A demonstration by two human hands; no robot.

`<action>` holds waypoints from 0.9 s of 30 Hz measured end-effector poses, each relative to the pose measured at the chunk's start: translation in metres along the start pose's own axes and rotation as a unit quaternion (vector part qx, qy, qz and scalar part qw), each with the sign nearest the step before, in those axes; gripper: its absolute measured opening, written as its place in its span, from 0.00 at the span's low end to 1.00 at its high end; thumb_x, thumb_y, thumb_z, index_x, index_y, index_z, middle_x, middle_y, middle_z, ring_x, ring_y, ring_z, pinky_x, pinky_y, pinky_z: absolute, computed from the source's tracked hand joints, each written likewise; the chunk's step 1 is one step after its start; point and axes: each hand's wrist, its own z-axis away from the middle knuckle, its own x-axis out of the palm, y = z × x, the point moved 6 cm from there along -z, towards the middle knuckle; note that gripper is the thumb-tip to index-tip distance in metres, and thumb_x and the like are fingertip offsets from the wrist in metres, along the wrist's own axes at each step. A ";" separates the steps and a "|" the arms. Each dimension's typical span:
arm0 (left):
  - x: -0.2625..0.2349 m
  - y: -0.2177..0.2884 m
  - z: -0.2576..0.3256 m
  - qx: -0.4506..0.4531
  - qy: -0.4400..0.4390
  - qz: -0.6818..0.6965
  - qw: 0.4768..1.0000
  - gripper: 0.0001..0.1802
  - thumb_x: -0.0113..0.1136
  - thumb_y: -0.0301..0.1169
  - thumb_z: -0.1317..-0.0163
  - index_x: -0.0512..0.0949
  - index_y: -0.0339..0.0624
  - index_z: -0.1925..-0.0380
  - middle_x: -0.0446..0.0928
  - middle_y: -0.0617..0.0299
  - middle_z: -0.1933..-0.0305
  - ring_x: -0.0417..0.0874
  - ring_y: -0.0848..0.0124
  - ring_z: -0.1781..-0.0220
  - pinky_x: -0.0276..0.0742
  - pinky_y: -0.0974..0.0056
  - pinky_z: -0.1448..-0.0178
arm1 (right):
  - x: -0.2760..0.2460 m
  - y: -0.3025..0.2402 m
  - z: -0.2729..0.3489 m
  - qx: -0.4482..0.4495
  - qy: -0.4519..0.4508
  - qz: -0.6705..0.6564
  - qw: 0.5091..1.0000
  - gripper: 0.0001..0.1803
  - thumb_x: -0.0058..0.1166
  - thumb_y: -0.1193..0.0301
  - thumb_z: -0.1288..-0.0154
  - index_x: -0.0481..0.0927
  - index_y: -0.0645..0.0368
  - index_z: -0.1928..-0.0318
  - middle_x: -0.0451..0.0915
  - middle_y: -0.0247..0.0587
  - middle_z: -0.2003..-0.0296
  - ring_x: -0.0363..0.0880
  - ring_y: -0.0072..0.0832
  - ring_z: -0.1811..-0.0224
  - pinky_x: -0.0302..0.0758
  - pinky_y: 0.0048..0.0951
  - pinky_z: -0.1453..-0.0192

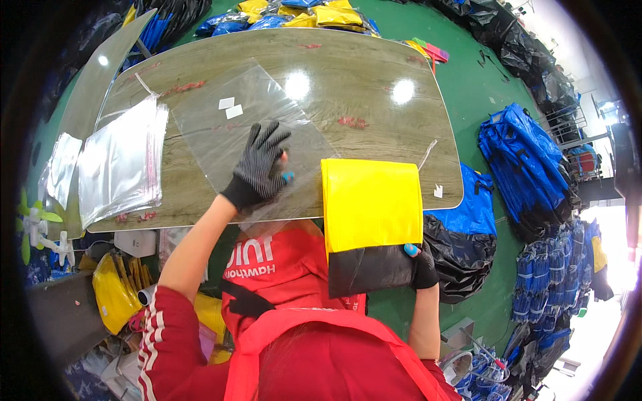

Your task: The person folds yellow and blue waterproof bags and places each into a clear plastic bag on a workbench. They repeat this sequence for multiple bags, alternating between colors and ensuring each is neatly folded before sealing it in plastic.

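Note:
My left hand [257, 168], in a dark striped glove with some fingertips bare, rests on a clear plastic bag [207, 134] that lies flat and slanted on the table. Its fingers are spread. Two small white slips [231, 107] show on that bag. At the table's front edge, my right hand [424, 269] grips a folded yellow and black bag [372, 204] of shiny sheet material by its lower right side. The thumb is on top; the other fingers are mostly hidden. The folded bag's upper part overlaps the table, while its black lower end hangs past the edge.
Stacked clear plastic bags [124, 164] lie on the left of the wood-patterned table [374, 80]. Yellow and blue packs [294, 15] are heaped beyond it. Blue and black bags [525, 167] lie on the green floor at right. A small green-bladed fan [35, 217] stands at left.

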 end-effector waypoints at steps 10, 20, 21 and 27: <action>0.003 0.008 0.024 0.031 -0.026 0.051 0.998 0.12 0.64 0.33 0.48 0.70 0.43 0.70 0.71 0.48 0.36 0.61 0.50 0.27 0.42 0.39 0.22 | 0.018 -0.027 0.010 0.035 -0.023 0.109 0.993 0.37 0.68 0.66 0.47 0.71 0.61 0.37 0.78 0.38 0.45 0.76 0.29 0.45 0.73 0.31 0.41; -0.001 -0.005 0.023 -0.134 0.016 0.263 0.955 0.14 0.59 0.28 0.41 0.78 0.42 0.54 0.78 0.53 0.45 0.70 0.56 0.33 0.47 0.49 0.22 | 0.065 -0.021 0.010 0.058 -0.056 0.060 0.995 0.36 0.68 0.70 0.45 0.69 0.63 0.36 0.77 0.40 0.45 0.75 0.30 0.43 0.72 0.31 0.39; -0.005 0.000 0.023 -0.131 0.015 0.278 0.951 0.14 0.58 0.28 0.40 0.78 0.42 0.53 0.79 0.53 0.46 0.71 0.57 0.34 0.48 0.49 0.22 | 0.078 -0.014 0.012 0.029 -0.067 0.023 0.997 0.37 0.68 0.70 0.45 0.69 0.64 0.36 0.78 0.40 0.45 0.75 0.30 0.43 0.72 0.31 0.39; -0.063 0.047 0.031 0.002 0.048 0.118 0.992 0.18 0.57 0.24 0.42 0.77 0.41 0.50 0.78 0.53 0.46 0.72 0.54 0.35 0.57 0.50 0.24 | 0.147 0.006 -0.022 -0.191 -0.039 0.401 0.895 0.25 0.66 0.64 0.42 0.71 0.58 0.47 0.77 0.34 0.60 0.75 0.27 0.57 0.72 0.31 0.50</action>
